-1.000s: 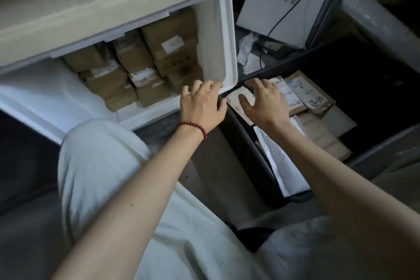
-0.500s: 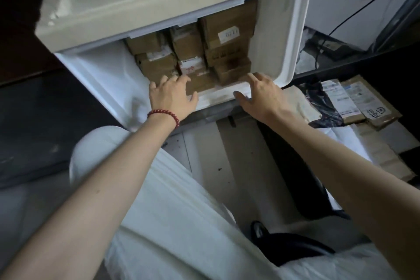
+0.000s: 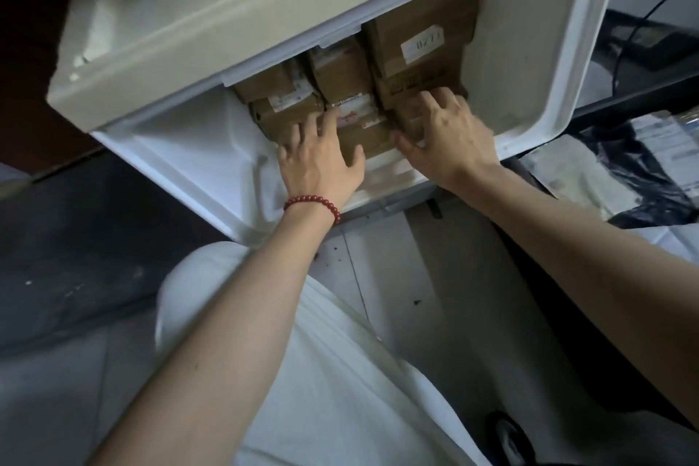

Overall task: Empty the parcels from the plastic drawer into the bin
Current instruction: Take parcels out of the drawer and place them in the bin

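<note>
Deep in the plastic drawer (image 3: 529,68)!
Left hand (image 3: 321,161) lies spread on the cardboard parcels (image 3: 416,26); right hand (image 3: 452,140) grips one.

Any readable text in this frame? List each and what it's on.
"271", after one unclear character: handwritten white sticker on the top right parcel.
Blurred, unreadable: white label on the left parcel; red print on the middle parcel; labels on the bags at right.

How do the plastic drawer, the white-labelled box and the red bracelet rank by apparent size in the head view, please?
1. plastic drawer
2. white-labelled box
3. red bracelet
The box lies farther from the camera, yet the order seems safe.
</note>
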`<action>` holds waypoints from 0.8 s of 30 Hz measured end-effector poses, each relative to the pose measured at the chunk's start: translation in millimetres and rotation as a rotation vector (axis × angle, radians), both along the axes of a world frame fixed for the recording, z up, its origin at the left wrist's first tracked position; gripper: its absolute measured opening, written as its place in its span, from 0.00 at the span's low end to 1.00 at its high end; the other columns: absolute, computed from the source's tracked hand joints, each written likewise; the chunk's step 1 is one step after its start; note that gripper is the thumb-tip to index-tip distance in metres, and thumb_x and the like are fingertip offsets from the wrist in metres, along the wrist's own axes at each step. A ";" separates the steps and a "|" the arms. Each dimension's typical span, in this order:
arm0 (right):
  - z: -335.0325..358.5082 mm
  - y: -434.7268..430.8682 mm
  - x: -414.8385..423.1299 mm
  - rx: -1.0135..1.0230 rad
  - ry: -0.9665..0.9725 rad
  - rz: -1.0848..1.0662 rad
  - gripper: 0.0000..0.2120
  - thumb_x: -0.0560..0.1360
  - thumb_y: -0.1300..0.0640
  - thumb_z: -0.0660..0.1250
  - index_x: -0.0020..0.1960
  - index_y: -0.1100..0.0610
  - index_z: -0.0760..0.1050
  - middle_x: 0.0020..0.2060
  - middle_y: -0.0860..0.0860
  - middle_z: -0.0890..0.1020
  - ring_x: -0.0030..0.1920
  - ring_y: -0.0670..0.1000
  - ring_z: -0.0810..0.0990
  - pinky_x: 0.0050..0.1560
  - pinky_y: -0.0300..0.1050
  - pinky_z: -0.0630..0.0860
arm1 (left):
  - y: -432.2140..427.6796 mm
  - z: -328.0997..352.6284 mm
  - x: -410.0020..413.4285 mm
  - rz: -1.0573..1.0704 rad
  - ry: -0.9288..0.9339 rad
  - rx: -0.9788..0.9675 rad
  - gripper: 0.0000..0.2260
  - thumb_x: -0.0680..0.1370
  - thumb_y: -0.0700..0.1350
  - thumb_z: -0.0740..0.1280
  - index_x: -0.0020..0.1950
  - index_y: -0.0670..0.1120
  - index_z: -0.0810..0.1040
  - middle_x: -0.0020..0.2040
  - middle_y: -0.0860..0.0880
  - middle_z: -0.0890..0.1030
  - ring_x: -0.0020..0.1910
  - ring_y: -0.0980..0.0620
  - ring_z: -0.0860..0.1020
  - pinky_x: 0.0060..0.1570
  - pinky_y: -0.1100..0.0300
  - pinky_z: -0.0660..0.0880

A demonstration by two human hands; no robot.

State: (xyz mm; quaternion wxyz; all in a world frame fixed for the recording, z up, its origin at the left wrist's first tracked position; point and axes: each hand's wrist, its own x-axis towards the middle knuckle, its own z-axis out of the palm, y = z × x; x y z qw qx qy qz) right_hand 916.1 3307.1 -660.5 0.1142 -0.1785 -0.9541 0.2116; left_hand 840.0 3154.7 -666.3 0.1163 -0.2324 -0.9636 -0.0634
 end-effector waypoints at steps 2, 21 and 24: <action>-0.7 -5.0 -7.6 -0.014 0.008 0.025 0.25 0.77 0.44 0.63 0.68 0.57 0.66 0.63 0.57 0.71 0.63 0.59 0.70 0.55 0.54 0.72 | -0.7 -1.1 -3.3 0.001 0.031 0.009 0.27 0.74 0.55 0.64 0.72 0.52 0.65 0.71 0.47 0.68 0.67 0.44 0.66 0.59 0.47 0.67; -11.1 0.6 -32.7 -0.025 0.010 0.124 0.29 0.76 0.42 0.63 0.72 0.54 0.62 0.67 0.57 0.67 0.66 0.60 0.66 0.62 0.56 0.67 | 17.4 14.0 -81.0 0.225 -0.017 0.059 0.32 0.77 0.51 0.63 0.78 0.47 0.55 0.76 0.41 0.60 0.73 0.42 0.59 0.69 0.49 0.56; -11.8 4.5 -32.9 -0.021 0.013 0.124 0.29 0.76 0.42 0.63 0.72 0.55 0.62 0.67 0.57 0.67 0.66 0.60 0.66 0.62 0.56 0.67 | 20.8 19.5 -93.0 0.222 0.107 0.066 0.22 0.78 0.48 0.61 0.71 0.42 0.67 0.67 0.40 0.71 0.67 0.42 0.68 0.61 0.53 0.63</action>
